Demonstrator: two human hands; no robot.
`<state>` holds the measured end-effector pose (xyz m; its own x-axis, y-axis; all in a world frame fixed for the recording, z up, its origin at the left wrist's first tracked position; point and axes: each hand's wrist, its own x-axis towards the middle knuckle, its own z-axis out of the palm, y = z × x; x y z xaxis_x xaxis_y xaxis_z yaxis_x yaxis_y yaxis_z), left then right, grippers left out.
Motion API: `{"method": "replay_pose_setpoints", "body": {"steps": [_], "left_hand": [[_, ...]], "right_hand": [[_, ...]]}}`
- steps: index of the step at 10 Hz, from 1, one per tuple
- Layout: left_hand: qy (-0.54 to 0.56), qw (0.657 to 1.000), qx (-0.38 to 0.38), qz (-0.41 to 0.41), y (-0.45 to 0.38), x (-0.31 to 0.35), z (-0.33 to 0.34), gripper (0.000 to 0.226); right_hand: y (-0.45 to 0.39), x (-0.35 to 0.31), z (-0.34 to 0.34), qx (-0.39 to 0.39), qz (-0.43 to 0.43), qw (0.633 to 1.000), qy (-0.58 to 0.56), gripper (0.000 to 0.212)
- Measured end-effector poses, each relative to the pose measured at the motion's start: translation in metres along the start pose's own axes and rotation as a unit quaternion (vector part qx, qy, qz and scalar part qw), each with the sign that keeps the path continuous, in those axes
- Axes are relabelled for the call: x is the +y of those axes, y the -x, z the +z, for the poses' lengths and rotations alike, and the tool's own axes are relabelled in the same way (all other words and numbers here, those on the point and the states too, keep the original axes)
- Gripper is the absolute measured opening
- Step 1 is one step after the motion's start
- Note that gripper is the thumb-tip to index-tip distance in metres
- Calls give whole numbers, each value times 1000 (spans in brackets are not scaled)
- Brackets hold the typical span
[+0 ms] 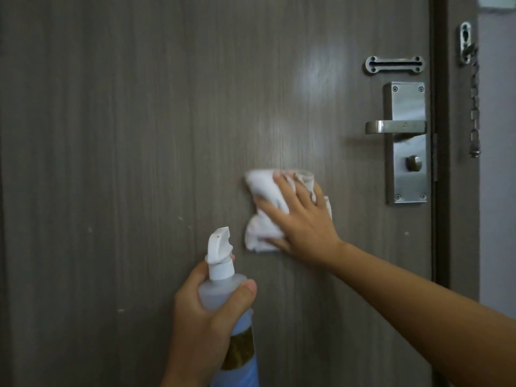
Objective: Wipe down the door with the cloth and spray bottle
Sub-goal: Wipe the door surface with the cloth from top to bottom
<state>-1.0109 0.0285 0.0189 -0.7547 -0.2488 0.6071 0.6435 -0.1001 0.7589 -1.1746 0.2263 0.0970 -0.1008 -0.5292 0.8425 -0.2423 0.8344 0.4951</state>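
The grey-brown wood-grain door (139,121) fills the view. A crumpled white cloth (264,191) is pressed flat against it, left of the lock plate, under my right hand (303,219) with fingers spread over it. Lower down, my left hand (201,317) is wrapped round the neck of a spray bottle (226,277). The bottle has a white trigger head pointing up at the door, a clear upper body, blue liquid and a brownish label. Its base is cut off by the bottom edge.
A steel lever handle (395,127) on a long lock plate (406,174) with a thumb turn sits right of the cloth. Above it is a chain-latch slot (394,64). The door frame (441,135) and a hanging security chain (474,107) are at far right.
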Motion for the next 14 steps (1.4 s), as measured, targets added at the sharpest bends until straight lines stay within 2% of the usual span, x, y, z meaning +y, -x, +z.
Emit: {"method": "replay_pose_setpoints", "body": {"steps": [1,2,4,5,6,7,8,9,11,13,14], "left_hand": [[-18,1000,7,19,-4,-1,-1,50],[-24,999,22,29,-6,-3,0,49],[-4,999,34,28,-6,-5,-4,63],[-4,999,23,30,-4,-7,-3,61],[-2,1000,-8,29,2,-9,6,53],[3,998,-48,35,10,-11,24,55],[10,995,-94,36,14,-18,50,51],[14,992,-120,32,13,-33,79,43],[3,987,-154,50,12,-56,126,39],[1,975,-218,33,15,-71,180,45],[-33,967,-253,24,15,-81,202,44]], "right_hand": [[-39,-31,-3,17,192,980,-44,75],[-45,-68,4,17,294,954,-53,75],[24,-64,14,14,92,996,-15,68],[70,-58,15,1,39,999,-1,62],[118,-42,17,-19,32,999,2,64],[158,-33,19,-37,131,991,-13,63],[183,-31,13,-40,330,940,-78,72],[191,-22,6,-22,467,875,-125,76],[223,-4,5,-73,443,885,-123,75],[231,5,-16,-7,517,836,-184,65],[221,7,-37,-9,564,799,-209,55]]}}
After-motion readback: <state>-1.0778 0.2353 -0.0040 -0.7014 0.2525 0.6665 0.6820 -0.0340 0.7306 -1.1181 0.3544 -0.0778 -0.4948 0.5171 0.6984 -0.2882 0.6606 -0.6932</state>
